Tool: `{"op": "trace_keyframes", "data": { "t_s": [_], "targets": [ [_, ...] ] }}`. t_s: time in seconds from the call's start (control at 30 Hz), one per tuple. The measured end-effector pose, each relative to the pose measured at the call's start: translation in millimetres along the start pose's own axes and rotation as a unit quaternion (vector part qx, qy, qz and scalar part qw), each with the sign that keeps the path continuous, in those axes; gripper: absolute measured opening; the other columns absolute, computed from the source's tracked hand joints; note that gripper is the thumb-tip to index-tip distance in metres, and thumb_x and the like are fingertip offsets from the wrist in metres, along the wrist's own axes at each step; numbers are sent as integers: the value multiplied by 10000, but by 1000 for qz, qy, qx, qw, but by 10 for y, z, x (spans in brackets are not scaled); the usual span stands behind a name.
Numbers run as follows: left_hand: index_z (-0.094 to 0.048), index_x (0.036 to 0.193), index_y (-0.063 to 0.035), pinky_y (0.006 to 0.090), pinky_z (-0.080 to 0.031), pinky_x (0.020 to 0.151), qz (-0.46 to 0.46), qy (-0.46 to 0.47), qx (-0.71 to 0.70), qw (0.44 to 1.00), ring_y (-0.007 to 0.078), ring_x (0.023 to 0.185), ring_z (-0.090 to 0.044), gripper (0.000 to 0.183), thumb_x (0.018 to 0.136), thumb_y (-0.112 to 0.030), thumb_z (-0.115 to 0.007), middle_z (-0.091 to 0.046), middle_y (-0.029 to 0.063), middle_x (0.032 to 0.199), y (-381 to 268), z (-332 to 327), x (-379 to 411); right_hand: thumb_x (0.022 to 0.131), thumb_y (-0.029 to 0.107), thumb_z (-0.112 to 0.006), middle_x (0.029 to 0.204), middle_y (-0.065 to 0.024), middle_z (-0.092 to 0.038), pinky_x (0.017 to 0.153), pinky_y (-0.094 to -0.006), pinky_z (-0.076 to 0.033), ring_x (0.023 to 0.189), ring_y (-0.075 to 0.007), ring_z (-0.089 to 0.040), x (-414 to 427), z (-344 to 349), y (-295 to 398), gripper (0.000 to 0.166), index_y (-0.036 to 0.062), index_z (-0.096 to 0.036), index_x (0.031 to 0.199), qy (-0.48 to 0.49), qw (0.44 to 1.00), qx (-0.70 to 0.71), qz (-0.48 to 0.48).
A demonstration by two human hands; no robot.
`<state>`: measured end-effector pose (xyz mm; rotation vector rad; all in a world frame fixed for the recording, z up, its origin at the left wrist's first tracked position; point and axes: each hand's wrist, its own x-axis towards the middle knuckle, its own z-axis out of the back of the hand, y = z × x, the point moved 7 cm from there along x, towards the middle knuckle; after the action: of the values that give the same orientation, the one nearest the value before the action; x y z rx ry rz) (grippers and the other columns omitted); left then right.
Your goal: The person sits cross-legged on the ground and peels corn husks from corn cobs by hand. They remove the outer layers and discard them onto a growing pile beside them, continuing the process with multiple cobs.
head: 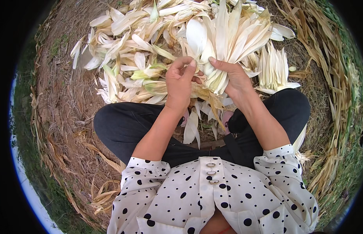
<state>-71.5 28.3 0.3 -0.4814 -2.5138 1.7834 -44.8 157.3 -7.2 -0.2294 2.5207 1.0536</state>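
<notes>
A fanned bundle of pale corn husks point(228, 38) stands up from my right hand point(235, 74), whose fingers and thumb close around its gathered base. Just left of it, my left hand point(183, 77) pinches the narrow end of a broad white husk leaf point(196, 36) between thumb and fingers. That leaf leans against the bundle's left side. Beneath and beyond both hands spreads a loose heap of corn husks point(125, 58), some with green ends. Fingertips of my left hand are partly hidden by the husks.
To the right, near my knee, lies a neat stack of husks point(273, 68). Loose husks point(191, 128) hang between my bent legs by my pink shoes. Dry corn stalks and leaves point(324, 58) curve along the right side. Bare soil with straw point(73, 117) is on the left.
</notes>
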Motion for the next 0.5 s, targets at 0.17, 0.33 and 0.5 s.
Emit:
{"op": "trace_keyframes", "data": {
  "t_s": [0.17, 0.33, 0.5],
  "targets": [
    [-552, 967, -42, 263, -497, 577, 75, -42, -144, 986, 120, 724, -562, 117, 883, -122, -568, -592, 41, 889, 147, 65, 7, 805, 93, -640, 1036, -142, -605, 776, -320, -511, 908, -213, -613, 1, -64, -107, 386, -54, -504, 1136, 23, 999, 39, -8],
    [-549, 966, -34, 259, -484, 578, 92, -42, -151, 983, 120, 745, -562, 112, 892, -118, -551, -597, 50, 909, 184, 74, 16, 826, 85, -613, 1012, -151, -606, 787, -338, -502, 878, -222, -618, -65, -86, -57, 352, -50, -502, 1131, -18, 997, 12, 72],
    [-559, 945, -25, 263, -463, 564, 95, 0, -136, 986, 124, 682, -558, 94, 889, -98, -545, -615, 60, 880, 133, 0, 26, 875, 146, -547, 967, -107, -594, 733, -336, -503, 805, -217, -605, -61, -131, -39, 284, -23, -503, 1099, 23, 998, -10, 51]
  ]
}}
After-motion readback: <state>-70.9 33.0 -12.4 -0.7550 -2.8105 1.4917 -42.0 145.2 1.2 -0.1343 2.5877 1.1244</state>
